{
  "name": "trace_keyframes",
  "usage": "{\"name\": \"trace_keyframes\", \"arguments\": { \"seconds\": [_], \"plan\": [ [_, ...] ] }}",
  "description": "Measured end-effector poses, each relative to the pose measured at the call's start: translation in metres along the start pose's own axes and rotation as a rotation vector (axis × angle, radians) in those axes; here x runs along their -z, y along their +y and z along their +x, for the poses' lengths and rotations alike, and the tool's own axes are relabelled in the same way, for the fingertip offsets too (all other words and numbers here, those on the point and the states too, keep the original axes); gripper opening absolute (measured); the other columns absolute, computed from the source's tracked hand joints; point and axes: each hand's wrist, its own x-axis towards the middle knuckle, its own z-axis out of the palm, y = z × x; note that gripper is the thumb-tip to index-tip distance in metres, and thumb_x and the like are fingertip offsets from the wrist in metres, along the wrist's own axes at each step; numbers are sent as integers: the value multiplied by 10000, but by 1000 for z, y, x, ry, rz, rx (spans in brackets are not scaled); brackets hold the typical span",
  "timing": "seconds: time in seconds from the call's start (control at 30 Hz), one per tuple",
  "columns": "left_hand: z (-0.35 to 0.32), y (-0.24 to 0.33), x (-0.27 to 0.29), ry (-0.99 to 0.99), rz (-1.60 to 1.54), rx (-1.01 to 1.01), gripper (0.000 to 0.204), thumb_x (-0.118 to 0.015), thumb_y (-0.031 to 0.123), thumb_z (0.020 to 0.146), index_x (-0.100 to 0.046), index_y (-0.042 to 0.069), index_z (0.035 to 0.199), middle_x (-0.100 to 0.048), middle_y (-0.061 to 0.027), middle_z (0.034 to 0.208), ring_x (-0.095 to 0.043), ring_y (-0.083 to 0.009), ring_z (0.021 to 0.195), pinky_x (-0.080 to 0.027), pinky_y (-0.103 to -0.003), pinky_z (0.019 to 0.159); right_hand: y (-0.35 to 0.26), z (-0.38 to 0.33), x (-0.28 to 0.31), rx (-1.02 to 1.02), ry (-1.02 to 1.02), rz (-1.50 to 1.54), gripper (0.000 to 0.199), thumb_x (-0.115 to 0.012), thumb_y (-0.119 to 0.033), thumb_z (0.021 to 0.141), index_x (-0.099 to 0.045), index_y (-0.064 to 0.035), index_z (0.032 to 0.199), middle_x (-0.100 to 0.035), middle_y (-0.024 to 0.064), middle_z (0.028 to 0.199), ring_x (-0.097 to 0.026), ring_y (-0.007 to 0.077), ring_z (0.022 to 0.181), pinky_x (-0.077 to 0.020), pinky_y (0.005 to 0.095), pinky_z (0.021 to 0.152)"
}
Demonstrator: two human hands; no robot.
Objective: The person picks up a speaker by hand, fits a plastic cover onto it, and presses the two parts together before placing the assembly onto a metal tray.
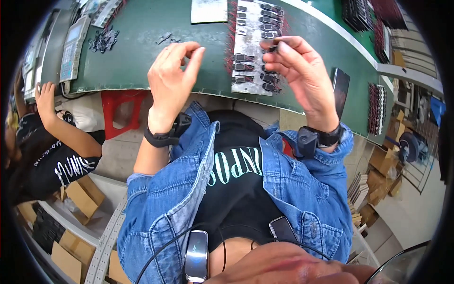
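Note:
My right hand (305, 71) pinches a small dark part (273, 48) between thumb and fingers, just above a pale metal plate (253, 35). Along both sides of that plate lie rows of small black components (244, 66) with thin red wires trailing outward. To the left, my left hand (171, 68) hovers over the near edge of the green table (213, 57). Its fingers are loosely curled, the thumb stands apart, and nothing shows between them. A few loose black pieces (165, 38) lie on the table beyond it.
A pile of black pieces (104, 40) and a grey keypad instrument (73, 49) are on the left. A white sheet (209, 11) lies at the back. Right of my hand rest a dark flat device (340, 90) and a wired strip (377, 110). Another person's arm (66, 128) reaches in at left.

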Motion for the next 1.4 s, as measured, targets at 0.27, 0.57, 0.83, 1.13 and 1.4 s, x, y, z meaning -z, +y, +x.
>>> {"name": "trace_keyframes", "arguments": {
  "seconds": [0.27, 0.57, 0.83, 1.13, 1.4],
  "plan": [
    [0, 69, -7, -221, -398, 4, 142, -756, 131, 807, -713, 69, 927, -661, -43, 804, -583, -130, 602, -465, -255, 542, 18, -12, -14, 82, -36, 149, 213, -645, -130, 933, -627, -13, 1110, -668, 85, 947, -659, 151, 859, -544, 272, 805],
    [-3, 66, -6, -62, -555, -48, 142, -746, 65, 808, -710, 56, 945, -667, -42, 849, -601, -97, 655, -479, -222, 570, 26, -15, -17, 94, -33, -19, 191, -652, -78, 920, -635, 4, 1092, -679, 79, 952, -673, 149, 842, -553, 271, 783],
    [-5, 53, 18, -102, -992, 382, 92, -617, 66, 907, -670, 42, 836, -675, -26, 863, -601, -60, 700, -457, -206, 566, 18, -21, -34, 187, -49, -238, 188, -640, -73, 926, -631, 14, 1092, -680, 80, 901, -682, 153, 785, -557, 263, 772],
    [-19, -12, 26, -214, 343, -22, 168, -638, 246, 906, -641, 77, 902, -622, -79, 782, -610, -228, 589, -507, -319, 543, 10, -27, -19, -65, -97, -133, 240, -613, -114, 945, -621, 24, 1142, -670, 77, 885, -673, 134, 769, -571, 281, 753],
    [-26, -23, -15, -87, 398, -195, 124, -691, 175, 840, -662, 116, 946, -619, -42, 907, -634, -217, 858, -541, -353, 632, 12, -38, -8, -155, -134, -42, 228, -620, -101, 937, -616, 17, 1132, -665, 88, 902, -668, 139, 749, -579, 289, 740]
  ]
}}
